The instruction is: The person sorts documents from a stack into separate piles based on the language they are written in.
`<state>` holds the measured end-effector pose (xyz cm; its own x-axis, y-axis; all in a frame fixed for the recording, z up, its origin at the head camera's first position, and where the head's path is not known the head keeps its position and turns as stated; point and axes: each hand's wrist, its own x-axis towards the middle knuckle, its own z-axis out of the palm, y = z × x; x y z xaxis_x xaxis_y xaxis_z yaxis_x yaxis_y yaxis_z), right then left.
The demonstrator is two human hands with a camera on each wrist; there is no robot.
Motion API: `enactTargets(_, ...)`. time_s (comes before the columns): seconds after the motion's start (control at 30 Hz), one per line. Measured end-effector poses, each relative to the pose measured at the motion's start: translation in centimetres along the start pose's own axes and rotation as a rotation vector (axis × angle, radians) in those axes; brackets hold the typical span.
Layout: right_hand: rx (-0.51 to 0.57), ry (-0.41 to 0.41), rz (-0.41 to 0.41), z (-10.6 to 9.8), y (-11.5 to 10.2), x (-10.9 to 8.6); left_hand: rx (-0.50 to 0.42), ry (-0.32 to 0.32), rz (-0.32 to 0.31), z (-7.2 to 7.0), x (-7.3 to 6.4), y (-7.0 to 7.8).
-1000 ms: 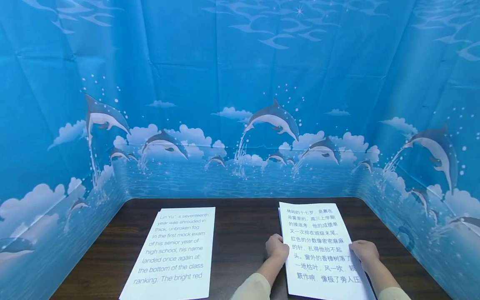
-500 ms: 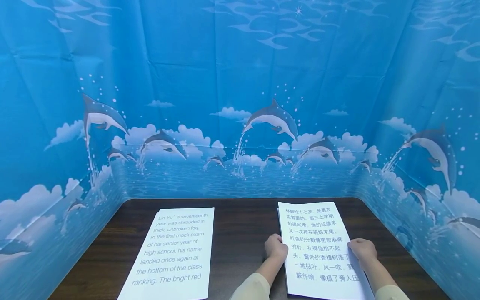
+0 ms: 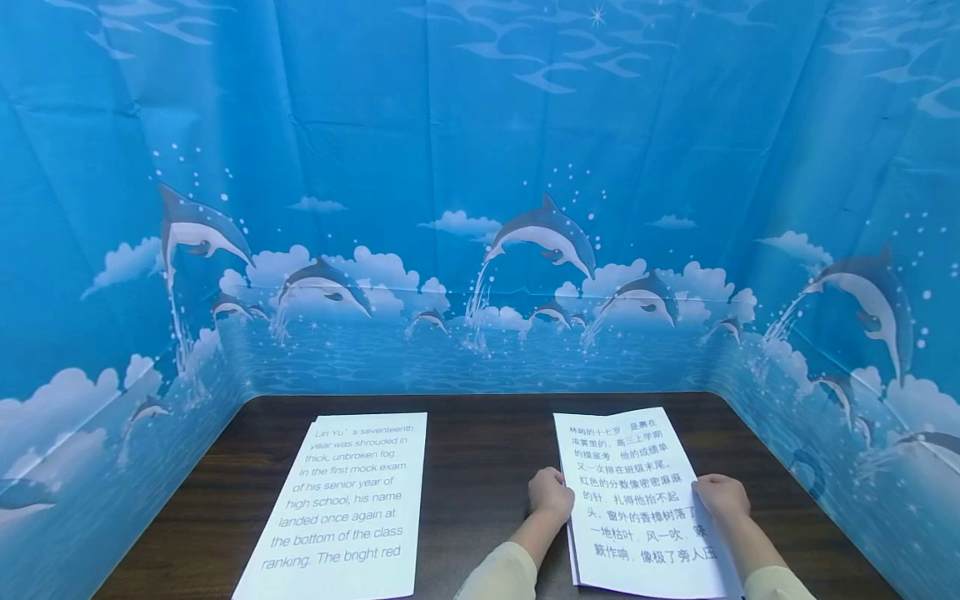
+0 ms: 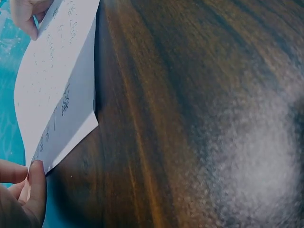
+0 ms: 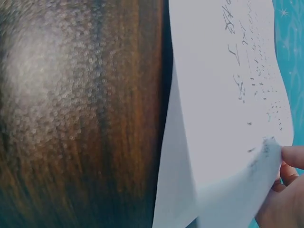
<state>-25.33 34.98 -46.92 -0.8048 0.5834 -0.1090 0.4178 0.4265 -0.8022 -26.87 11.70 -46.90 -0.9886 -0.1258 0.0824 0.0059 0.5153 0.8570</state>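
In the head view a white sheet printed with large Chinese characters (image 3: 626,525) lies at the right of the table, on top of more paper. My left hand (image 3: 551,496) pinches its left edge. At the right edge my right hand (image 3: 722,497) pinches the same sheet. Both wrist views show the sheet bowed, partly raised from the paper below (image 5: 173,190). Thumb and fingers of the left hand (image 4: 23,194) meet on the edge in the left wrist view. In the right wrist view the right hand's fingers (image 5: 292,156) hold a bent corner area.
Another white stack, its top page printed in English (image 3: 337,508), lies on the left of the dark wood table (image 3: 487,450). A blue dolphin-print curtain (image 3: 450,167) encloses the table at the back and both sides.
The held sheet has shifted slightly, its far edge now bent with a dip, and paper beneath shows along its lower left side. Both hands keep their hold.
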Motion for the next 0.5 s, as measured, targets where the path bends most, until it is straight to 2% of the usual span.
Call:
enactTargets(0.27, -0.041, 0.016, -0.008, -0.9, -0.1, -0.4, -0.038, -0.009, -0.036, -0.1, -0.2, -0.3)
enactTargets(0.5, -0.015, 0.030, 0.003, -1.5, -0.6, -1.1, -0.048, -0.010, -0.051, -0.2, -0.2, -0.4)
